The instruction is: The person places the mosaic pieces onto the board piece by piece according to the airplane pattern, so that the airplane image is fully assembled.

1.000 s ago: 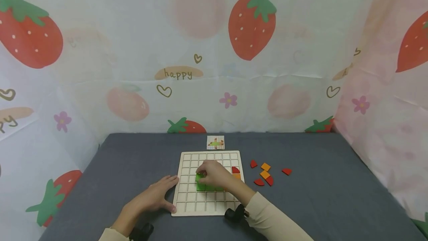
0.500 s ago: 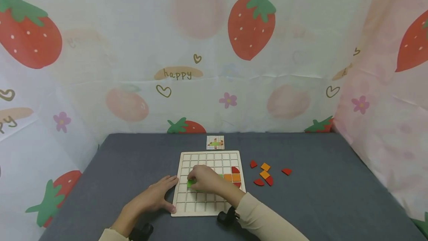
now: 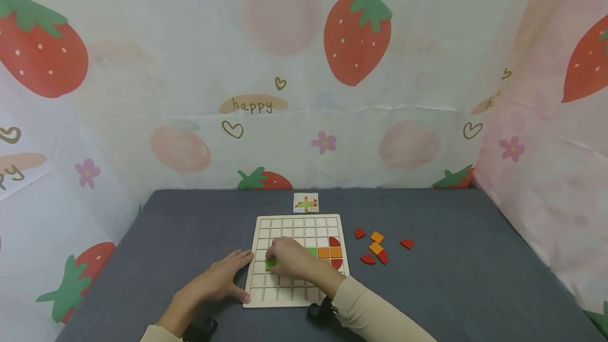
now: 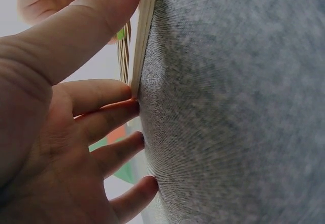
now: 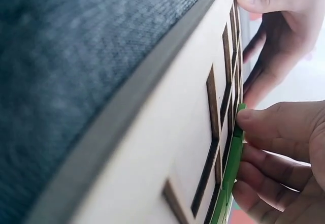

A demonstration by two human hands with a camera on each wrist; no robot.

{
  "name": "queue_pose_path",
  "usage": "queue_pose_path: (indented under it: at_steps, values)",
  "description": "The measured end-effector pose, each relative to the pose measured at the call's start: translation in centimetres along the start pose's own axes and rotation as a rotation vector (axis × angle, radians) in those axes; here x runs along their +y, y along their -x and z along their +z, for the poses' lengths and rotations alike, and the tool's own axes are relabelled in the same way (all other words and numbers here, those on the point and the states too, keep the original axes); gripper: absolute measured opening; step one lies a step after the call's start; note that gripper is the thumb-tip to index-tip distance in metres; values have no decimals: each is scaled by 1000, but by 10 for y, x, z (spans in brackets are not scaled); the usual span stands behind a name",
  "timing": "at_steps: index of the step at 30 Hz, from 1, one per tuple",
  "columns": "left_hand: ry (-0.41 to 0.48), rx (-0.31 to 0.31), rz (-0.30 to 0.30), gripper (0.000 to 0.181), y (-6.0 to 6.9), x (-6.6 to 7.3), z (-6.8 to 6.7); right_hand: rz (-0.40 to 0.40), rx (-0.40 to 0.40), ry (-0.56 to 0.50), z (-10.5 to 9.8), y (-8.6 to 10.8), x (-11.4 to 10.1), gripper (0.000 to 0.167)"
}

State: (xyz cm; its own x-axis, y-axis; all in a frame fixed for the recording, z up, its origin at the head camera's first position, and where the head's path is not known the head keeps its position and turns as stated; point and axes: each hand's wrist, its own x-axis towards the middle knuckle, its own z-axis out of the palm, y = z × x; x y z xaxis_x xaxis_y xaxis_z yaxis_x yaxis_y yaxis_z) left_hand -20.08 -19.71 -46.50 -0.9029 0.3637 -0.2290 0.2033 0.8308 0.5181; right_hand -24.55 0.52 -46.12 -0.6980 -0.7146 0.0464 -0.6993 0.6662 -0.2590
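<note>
A pale wooden grid board (image 3: 284, 293) lies on the table. My left hand (image 3: 214, 278) rests at its left edge, fingers extended; in the left wrist view the thumb (image 4: 86, 28) lies along the board's side. Over the middle of the grid is my right hand (image 3: 294, 258). Its thumb and fingers pinch a small green tile (image 3: 271, 264) near the board's left side. The right wrist view shows the thumb (image 5: 269, 127) on this green tile (image 5: 240, 120), with more green pieces in line below it. My right hand hides part of that row in the head view.
On the board's right side sit orange squares (image 3: 330, 253) and red rounded pieces (image 3: 334, 241). Loose orange squares (image 3: 377, 237) and red pieces (image 3: 407, 243) lie on the table (image 3: 456, 268) to the right. A small pattern card (image 3: 306, 202) lies behind the board.
My right hand has moved left and slightly nearer across the board with a green tile, then lowered a little. Orange and red pieces on the board came into sight. My left hand stays put.
</note>
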Motion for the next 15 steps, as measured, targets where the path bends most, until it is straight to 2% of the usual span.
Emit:
queue_pose_path:
  at_steps: [15]
  values:
    - [-3,15,26,101,1,-1,1,-15,-3,17,1,-1,0,14]
